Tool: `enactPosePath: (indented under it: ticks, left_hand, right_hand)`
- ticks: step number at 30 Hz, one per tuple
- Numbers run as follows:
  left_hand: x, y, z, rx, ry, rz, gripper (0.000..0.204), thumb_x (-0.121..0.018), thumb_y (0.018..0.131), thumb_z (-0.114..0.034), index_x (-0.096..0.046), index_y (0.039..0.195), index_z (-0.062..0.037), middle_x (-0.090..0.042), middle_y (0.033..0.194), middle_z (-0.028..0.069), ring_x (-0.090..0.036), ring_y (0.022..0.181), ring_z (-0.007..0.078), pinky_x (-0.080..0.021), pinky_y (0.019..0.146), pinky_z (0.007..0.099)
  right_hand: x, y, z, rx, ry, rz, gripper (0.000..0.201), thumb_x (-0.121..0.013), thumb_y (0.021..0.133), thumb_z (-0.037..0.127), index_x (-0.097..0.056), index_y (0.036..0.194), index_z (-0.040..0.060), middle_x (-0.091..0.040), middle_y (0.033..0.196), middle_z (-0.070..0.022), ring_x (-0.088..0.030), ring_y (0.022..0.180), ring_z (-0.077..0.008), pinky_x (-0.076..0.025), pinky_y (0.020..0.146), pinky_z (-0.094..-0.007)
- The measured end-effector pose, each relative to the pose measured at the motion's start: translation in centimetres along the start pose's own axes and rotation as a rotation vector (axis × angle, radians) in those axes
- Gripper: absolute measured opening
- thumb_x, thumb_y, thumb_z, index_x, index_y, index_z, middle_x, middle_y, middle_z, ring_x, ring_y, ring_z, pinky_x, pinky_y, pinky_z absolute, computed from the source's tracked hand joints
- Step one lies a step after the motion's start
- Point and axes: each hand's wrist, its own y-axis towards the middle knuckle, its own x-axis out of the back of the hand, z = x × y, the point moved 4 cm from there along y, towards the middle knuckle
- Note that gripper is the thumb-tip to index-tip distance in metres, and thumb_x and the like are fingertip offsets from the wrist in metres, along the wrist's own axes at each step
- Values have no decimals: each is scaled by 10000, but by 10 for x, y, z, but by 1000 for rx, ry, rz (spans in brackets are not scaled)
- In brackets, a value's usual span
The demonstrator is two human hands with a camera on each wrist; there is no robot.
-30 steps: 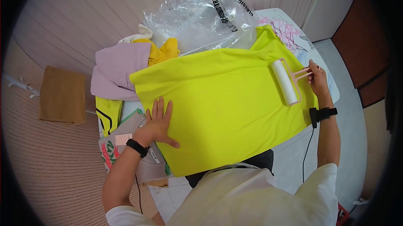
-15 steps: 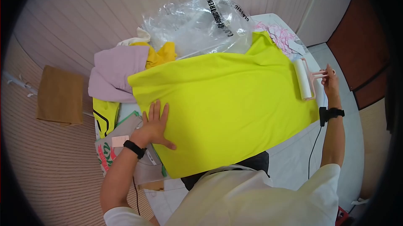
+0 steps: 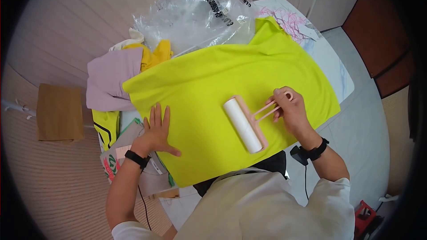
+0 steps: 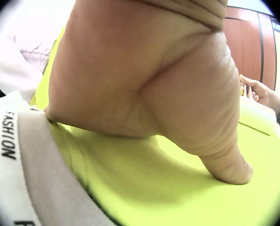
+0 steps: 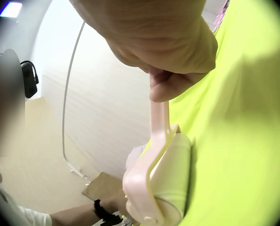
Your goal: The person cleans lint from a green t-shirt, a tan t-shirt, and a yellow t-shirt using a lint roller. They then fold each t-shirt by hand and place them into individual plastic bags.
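Observation:
Bright yellow-green fabric, a garment (image 3: 200, 88), lies spread across the table. My left hand (image 3: 154, 134) rests spread on its left part, fingers straight and thumb out to the side; the left wrist view (image 4: 144, 80) shows the palm side and thumb against the cloth. My right hand (image 3: 290, 110) grips the pink handle of a lint roller (image 3: 243, 125). The roller's white cylinder lies on the fabric near the edge closest to my body. In the right wrist view the fingers curl round the handle, and the roller (image 5: 170, 179) sits against the cloth.
Behind the garment lies a clear plastic bag (image 3: 191, 22) with black print. Folded lilac cloth (image 3: 111, 77) and yellow cloth (image 3: 156, 56) are at the left. A grey printed bag (image 3: 155, 177) extends under the garment's left edge. Pink strings (image 3: 289, 22) lie on the white table (image 3: 340, 79).
My right hand first carried the lint roller to the garment's right edge, then brought it back left and nearer my body. The left hand stays spread on the cloth.

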Motion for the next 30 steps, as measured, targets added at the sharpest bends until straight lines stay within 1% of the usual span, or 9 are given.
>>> enactPosePath:
  ticks: [4,7,10,14,16,18,22,26,30]
  left_hand:
    - [2,1,-2,17,2,23,1766,-918,448,-773,115,1646,11,154,1663,404,171,1551,563,-34,1184,756]
    - [3,0,-2,1,-21,7,1766,-920,447,-772,114,1647,10,158,1664,400,178,1550,563,-32,1187,752]
    - [3,1,-2,9,-21,19,1763,-921,453,-769,116,1647,9,162,1663,400,176,1550,563,-31,1188,749]
    - [3,1,-2,24,-7,29,1779,-926,441,-769,125,1644,13,151,1667,396,173,1558,548,-19,1214,711]
    - [3,0,-2,30,-1,35,1780,-923,442,-773,127,1643,15,155,1666,397,179,1557,546,-19,1216,708]
    - [4,0,-3,29,-5,36,1780,-920,441,-776,127,1642,17,155,1665,399,182,1556,545,-19,1217,709]
    - [3,-1,-2,24,1,27,1779,-914,441,-784,123,1642,20,156,1661,404,177,1556,549,-27,1213,717]
    - [1,-1,0,9,0,4,1766,-904,446,-792,109,1646,18,150,1662,405,156,1556,558,-34,1205,730]
    - [3,-2,-1,-4,-19,-10,1741,-898,457,-787,80,1653,15,130,1667,403,125,1557,571,-31,1193,746]
  right_hand:
    - [55,16,-10,-8,-75,-135,339,-647,1055,337,-651,935,21,-734,860,-98,-574,532,-89,-496,463,-244]
    - [97,18,-4,10,-113,-233,372,-642,1056,371,-651,916,27,-724,836,-92,-564,525,-82,-489,464,-231]
    - [134,20,4,38,-141,-285,387,-637,1058,390,-649,907,34,-684,783,-62,-553,517,-73,-480,463,-220]
    - [189,30,8,52,-124,-308,386,-654,1048,415,-641,908,55,-603,723,-15,-530,504,-57,-471,470,-201]
    - [219,36,11,53,-111,-310,377,-661,1044,414,-629,899,67,-607,723,-16,-529,504,-56,-469,475,-198]
    - [238,39,16,54,-105,-311,360,-675,1037,408,-610,885,87,-622,730,-24,-528,505,-61,-467,479,-200]
    - [283,46,17,54,-8,-350,356,-686,1029,409,-620,911,80,-645,751,-40,-534,519,-75,-463,479,-209]
    - [333,40,25,114,-52,-443,376,-677,1032,428,-623,936,68,-635,760,-45,-540,557,-77,-469,492,-210]
    - [356,32,37,121,-163,-493,382,-680,1026,445,-615,942,78,-627,761,-36,-554,560,-80,-475,489,-215]
